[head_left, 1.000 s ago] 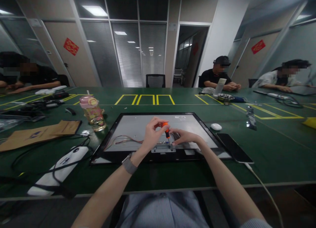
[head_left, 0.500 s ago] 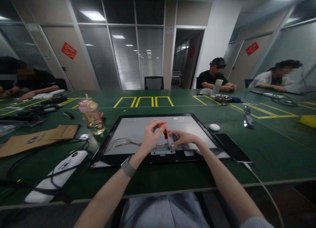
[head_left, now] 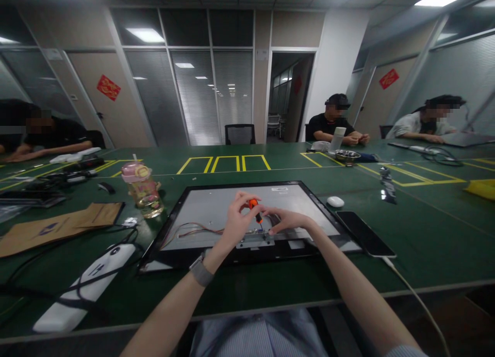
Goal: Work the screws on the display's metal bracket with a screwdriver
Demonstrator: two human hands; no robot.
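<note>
My left hand (head_left: 238,218) is closed round the orange-and-black handle of a screwdriver (head_left: 255,211). The screwdriver tilts, its shaft pointing down at a small metal bracket with a circuit board (head_left: 255,239) near the front edge of a flat display panel (head_left: 201,202). My right hand (head_left: 288,220) is beside the shaft, thumb low by the bracket and fingers spread apart above. Whether its fingertips touch the tool or the board is hard to make out. Thin coloured wires (head_left: 193,227) run left from the bracket across the panel's grey back.
Right of the panel are a white earbud case (head_left: 335,201) and a phone (head_left: 363,233) on a cable. On the left stand a pink-lidded bottle (head_left: 143,189), a paper bag (head_left: 62,228) and a white device (head_left: 87,290) with black cords. Several people sit across the green table (head_left: 240,297).
The camera view has tilted up slightly. The screwdriver leans more, its handle shifted a little left. My right hand stays near the bracket.
</note>
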